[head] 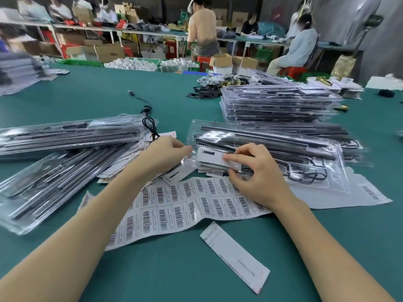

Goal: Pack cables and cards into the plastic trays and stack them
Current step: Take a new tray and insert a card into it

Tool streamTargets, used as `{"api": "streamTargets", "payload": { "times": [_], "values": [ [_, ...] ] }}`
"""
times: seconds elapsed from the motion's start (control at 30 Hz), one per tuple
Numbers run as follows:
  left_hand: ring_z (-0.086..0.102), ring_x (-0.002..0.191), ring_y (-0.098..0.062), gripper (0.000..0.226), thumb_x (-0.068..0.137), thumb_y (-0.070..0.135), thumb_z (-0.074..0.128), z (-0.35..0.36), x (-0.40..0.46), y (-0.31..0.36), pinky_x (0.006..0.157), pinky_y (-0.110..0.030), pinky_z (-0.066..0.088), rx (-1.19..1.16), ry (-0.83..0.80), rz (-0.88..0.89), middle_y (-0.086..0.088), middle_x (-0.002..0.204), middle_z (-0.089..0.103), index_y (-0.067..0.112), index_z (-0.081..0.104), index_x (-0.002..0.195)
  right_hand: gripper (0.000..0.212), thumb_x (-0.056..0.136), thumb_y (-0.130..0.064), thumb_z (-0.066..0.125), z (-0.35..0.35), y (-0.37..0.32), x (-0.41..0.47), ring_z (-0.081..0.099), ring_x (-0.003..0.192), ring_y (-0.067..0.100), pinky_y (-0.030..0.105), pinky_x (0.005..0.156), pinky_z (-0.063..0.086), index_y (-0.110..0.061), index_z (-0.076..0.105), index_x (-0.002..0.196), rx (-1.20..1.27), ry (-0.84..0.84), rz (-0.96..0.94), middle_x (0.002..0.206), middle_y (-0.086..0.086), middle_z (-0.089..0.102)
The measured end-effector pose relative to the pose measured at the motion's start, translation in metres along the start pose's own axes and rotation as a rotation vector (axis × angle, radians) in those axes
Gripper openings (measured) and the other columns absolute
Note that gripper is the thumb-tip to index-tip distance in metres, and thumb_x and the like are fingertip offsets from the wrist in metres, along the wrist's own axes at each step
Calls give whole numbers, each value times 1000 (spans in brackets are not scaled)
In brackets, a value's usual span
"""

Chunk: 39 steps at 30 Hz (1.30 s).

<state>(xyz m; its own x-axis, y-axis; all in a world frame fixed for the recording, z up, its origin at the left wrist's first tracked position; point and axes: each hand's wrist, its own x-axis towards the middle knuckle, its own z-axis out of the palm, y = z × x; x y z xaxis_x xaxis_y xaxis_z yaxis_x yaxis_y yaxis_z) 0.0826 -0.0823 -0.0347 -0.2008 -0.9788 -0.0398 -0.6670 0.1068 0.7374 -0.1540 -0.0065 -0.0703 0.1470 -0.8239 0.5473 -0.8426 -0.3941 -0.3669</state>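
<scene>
A green worktop [174, 269] fills the near view, and a lone white card [234, 257] lies flat on it closest to the person. Just beyond it a creased sheet of barcode labels [187, 205] spreads under both forearms. The right hand [254, 175] rests on a white card [214, 159] at the near end of a clear plastic tray [272, 153]; its fingers [233, 158] are curled and press the card down into the tray, which holds long black strips and a coiled black cable. The left hand [162, 154] pinches the left edge of that same tray with curled fingers. To the left lie two more filled trays [61, 153], overlapping a loose spread of cards [128, 158], with a black cable [150, 125] on the worktop just behind them. Farther right stands a tall stack of filled trays [279, 103]. At the far edge sit green bins of white parts [135, 63] and open cartons; beyond, people [201, 29] work at long benches among cardboard boxes.
</scene>
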Motion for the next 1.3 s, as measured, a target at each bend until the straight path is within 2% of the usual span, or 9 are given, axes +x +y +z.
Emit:
{"api": "streamTargets", "payload": {
  "times": [0.07, 0.13, 0.27, 0.47, 0.7, 0.93, 1.07, 1.2, 1.3],
  "values": [
    [42, 58, -16, 21, 92, 32, 66, 0, -1, 3, 50, -22, 33, -135, -33, -35, -5, 79, 63, 15, 78, 91, 31, 84, -24, 74, -2, -1, -1, 49, 100, 13, 22, 84, 45, -22, 76, 115, 0, 39, -25, 103, -8, 59],
    [42, 57, -15, 13, 89, 22, 67, -1, -2, 6, 52, -21, 36, -247, -38, -74, -4, 78, 67, 16, 78, 87, 31, 83, -35, 75, -4, -5, 0, 51, 99, 14, 27, 82, 47, -23, 76, 112, -12, 82, -44, 102, -7, 60],
    [58, 80, -19, 10, 89, 7, 62, 2, -4, 16, 79, -31, 57, -432, -71, -107, -7, 89, 64, -1, 68, 92, 38, 83, -46, 76, -2, -15, 6, 51, 95, 18, 36, 78, 46, -28, 72, 115, -176, 94, -129, 103, -3, 60],
    [68, 62, -10, 6, 91, -2, 64, -13, -8, 25, 55, -17, 54, -622, -148, -179, -9, 84, 68, 0, 69, 91, 35, 80, -21, 79, 1, -22, 7, 55, 99, 23, 39, 80, 46, -22, 72, 115, -269, 170, -185, 112, -1, 64],
    [63, 51, -11, 12, 89, -9, 59, -18, -7, 20, 50, -23, 58, -583, -202, -234, -10, 76, 63, 0, 61, 81, 35, 78, -13, 75, 6, -32, 5, 62, 102, 25, 41, 80, 49, -16, 73, 113, -255, 133, -274, 113, -3, 70],
    [62, 55, -11, 13, 88, -13, 58, -9, -8, 21, 50, -21, 56, -381, -176, -195, -11, 77, 63, -4, 64, 82, 53, 78, 3, 73, 13, -41, 6, 61, 124, 28, 46, 102, 51, -11, 68, 129, -232, -16, -259, 130, 5, 68],
    [61, 64, -16, 12, 87, -13, 58, -6, -7, 19, 59, -27, 61, -316, -151, -186, -13, 80, 62, -5, 65, 82, 51, 75, 3, 75, 15, -44, 4, 64, 119, 28, 43, 96, 55, -11, 72, 124, -252, -2, -275, 124, 5, 71],
    [61, 79, -28, 19, 82, -13, 56, 0, -6, 17, 90, -51, 56, -227, -110, -175, -23, 90, 64, -14, 66, 99, 44, 75, -2, 76, 17, -47, 4, 64, 107, 28, 42, 81, 56, -12, 74, 118, -279, 33, -297, 117, 1, 74],
    [62, 74, -25, 16, 84, -12, 56, -2, -6, 18, 79, -41, 60, -222, -128, -164, -24, 91, 64, -14, 67, 96, 44, 76, -4, 72, 16, -48, 4, 62, 102, 26, 39, 79, 53, -14, 73, 119, -270, 37, -281, 117, -2, 73]
  ]
}}
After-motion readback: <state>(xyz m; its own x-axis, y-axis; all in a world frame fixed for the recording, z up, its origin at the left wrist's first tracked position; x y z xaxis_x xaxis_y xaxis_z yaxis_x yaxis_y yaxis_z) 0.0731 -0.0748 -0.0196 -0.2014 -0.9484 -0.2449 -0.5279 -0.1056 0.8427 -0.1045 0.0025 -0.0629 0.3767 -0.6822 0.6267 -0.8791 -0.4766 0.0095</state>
